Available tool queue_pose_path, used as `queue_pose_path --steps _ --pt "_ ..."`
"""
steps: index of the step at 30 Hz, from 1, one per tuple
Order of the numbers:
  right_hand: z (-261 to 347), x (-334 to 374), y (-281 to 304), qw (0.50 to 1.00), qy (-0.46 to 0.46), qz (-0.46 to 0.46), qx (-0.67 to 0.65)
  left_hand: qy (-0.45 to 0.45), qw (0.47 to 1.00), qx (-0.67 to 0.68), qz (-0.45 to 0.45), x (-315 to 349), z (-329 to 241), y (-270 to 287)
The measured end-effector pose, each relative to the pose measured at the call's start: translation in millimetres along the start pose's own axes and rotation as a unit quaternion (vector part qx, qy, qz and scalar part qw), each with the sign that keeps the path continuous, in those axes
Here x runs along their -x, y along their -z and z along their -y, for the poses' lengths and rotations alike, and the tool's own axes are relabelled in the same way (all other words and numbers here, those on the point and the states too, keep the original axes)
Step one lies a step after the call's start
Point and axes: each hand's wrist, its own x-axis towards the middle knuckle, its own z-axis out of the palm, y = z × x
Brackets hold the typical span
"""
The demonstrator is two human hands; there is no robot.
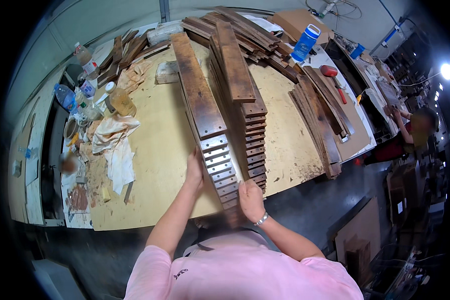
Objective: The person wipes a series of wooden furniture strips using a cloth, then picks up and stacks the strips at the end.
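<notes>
Bottles point(121, 102) and a stained white cloth point(116, 142) are set along the left edge of the desk point(155, 150). The left hand point(194, 169) is laid against the left side of a long stack of drilled wooden planks point(197, 90), placed from the middle of the near edge toward the back; its fingers are partly hidden, so pinching cannot be told. The right hand point(251, 201) is curled beside that stack's near end, its grip also unclear. A second stack point(236, 65) is placed just right, with loose planks point(315, 117) laid near the right edge.
</notes>
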Motion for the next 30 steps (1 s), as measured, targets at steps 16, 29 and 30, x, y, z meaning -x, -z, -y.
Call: queue_pose_path --steps 16,29,30 --pt "-53 -213 20 0.829 -0.294 0.24 -0.41 -0.003 0.99 -0.138 -0.018 -25 -4 -14" --pt "-46 -236 23 0.814 -0.347 0.224 -0.409 0.123 0.973 -0.114 0.159 -51 -38 -15" --pt "-47 -240 22 0.813 -0.35 0.221 -0.411 0.166 0.965 -0.111 0.171 -53 -45 -16"
